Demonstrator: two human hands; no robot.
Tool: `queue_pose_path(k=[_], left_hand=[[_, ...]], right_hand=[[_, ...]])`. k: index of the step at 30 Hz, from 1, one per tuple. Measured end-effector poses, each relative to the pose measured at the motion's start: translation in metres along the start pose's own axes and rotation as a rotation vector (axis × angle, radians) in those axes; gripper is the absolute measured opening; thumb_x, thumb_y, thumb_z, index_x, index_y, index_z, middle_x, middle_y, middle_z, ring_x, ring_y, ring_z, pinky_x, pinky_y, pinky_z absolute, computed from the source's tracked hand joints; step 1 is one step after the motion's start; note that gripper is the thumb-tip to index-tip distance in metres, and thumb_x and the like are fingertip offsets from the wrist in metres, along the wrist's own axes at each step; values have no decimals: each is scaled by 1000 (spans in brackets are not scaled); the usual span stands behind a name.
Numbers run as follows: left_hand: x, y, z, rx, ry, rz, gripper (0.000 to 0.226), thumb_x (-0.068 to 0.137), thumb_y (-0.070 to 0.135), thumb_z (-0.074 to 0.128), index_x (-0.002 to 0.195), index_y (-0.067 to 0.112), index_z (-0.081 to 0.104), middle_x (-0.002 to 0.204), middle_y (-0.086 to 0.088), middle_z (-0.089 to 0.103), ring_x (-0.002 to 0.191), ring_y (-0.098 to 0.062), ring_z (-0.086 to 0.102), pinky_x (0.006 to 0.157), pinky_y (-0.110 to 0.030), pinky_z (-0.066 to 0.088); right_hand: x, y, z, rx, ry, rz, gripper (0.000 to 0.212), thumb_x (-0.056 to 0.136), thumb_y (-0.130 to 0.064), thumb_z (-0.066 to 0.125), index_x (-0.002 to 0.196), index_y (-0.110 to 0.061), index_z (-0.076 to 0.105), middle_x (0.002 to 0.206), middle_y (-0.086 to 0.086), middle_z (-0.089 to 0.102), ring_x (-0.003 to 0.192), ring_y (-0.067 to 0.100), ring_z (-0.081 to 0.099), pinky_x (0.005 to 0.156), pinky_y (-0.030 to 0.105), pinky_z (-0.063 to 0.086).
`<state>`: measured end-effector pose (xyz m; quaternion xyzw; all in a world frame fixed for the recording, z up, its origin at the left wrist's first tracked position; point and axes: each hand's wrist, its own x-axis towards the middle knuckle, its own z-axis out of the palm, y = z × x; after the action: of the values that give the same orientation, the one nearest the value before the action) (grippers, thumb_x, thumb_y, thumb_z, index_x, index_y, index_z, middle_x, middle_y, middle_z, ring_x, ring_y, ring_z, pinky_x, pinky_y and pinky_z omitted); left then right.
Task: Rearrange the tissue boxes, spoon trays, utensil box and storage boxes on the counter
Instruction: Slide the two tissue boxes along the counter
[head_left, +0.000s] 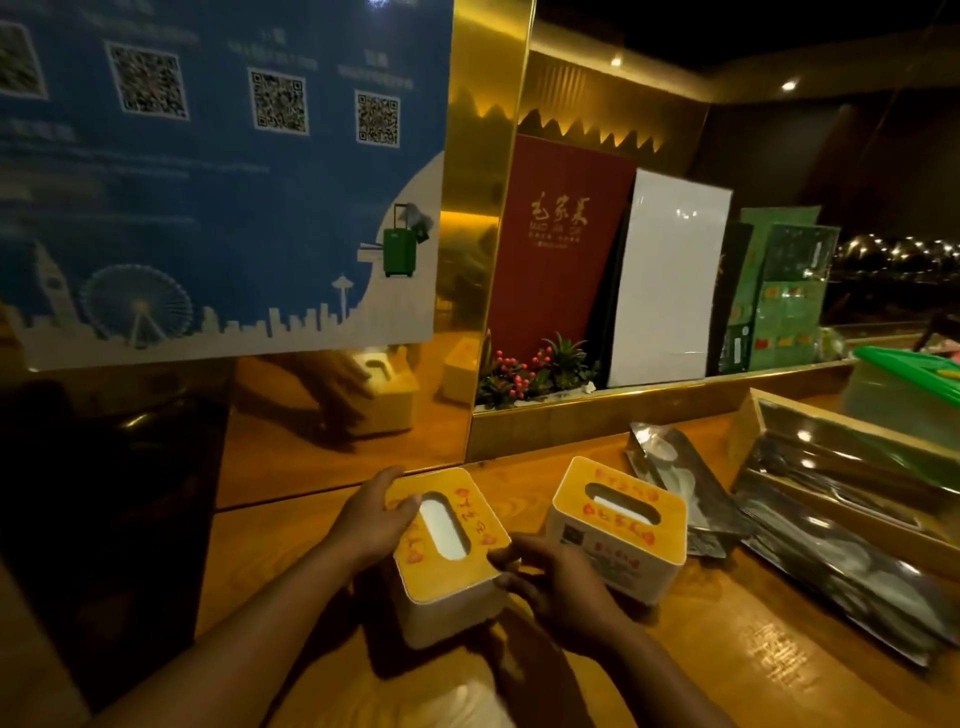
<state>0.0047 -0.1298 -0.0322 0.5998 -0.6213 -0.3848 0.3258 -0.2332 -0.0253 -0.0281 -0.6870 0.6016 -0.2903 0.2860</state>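
Two tissue boxes with yellow wood-look lids and red writing stand on the wooden counter (727, 649). The near tissue box (457, 577) sits in front of me, held from both sides: my left hand (371, 519) grips its left upper edge and my right hand (545, 577) grips its right front corner. The second tissue box (621, 530) stands just to the right, untouched. Beyond it lies a shiny metal spoon tray (680, 493), and a larger tray of wrapped spoons (852, 577) lies at the right. A wooden utensil box (852, 457) sits behind them.
A gold mirrored wall panel (337, 431) rises right behind the near box. A blue QR-code poster (208, 182) hangs above. Menus (561, 249) and a small berry plant (535, 374) stand on the ledge behind. A green-lidded storage box (904, 384) is at the far right.
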Motion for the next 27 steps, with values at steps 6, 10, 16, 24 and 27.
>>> queue_pose_path(k=[6,10,16,24,27], left_hand=[[-34,-13,4,-204,56,-26,40,91,43,67,128,31,57,107,7,70,93,-11,69,67,-30,58],[-78,-12,7,-191,225,4,36,91,43,66,124,37,52,99,15,66,86,-4,65,59,-20,52],[-123,-14,7,-203,349,26,36,93,44,61,125,48,45,104,21,59,88,-4,65,59,-21,55],[-152,-11,4,-267,294,-9,37,96,28,60,110,58,44,106,27,52,91,4,56,61,-17,55],[-148,-10,7,-249,319,-46,34,98,26,57,119,49,45,107,21,52,88,4,53,62,-16,50]], right_hand=[[10,20,-8,-33,191,-8,49,92,-5,66,115,-47,62,129,-12,58,116,4,58,94,21,53],[-13,10,10,-32,244,64,54,87,-60,63,137,-44,52,132,-11,45,107,0,54,80,18,48],[-25,9,30,-42,-46,-71,88,80,-61,72,152,-46,24,145,-16,43,123,4,50,92,31,56],[4,11,17,-67,-102,-120,70,99,-21,61,155,-41,24,146,-8,55,93,-6,54,74,18,52],[5,11,18,-36,-116,-101,70,100,-22,59,156,-41,22,138,-5,62,78,-7,54,77,23,55]])
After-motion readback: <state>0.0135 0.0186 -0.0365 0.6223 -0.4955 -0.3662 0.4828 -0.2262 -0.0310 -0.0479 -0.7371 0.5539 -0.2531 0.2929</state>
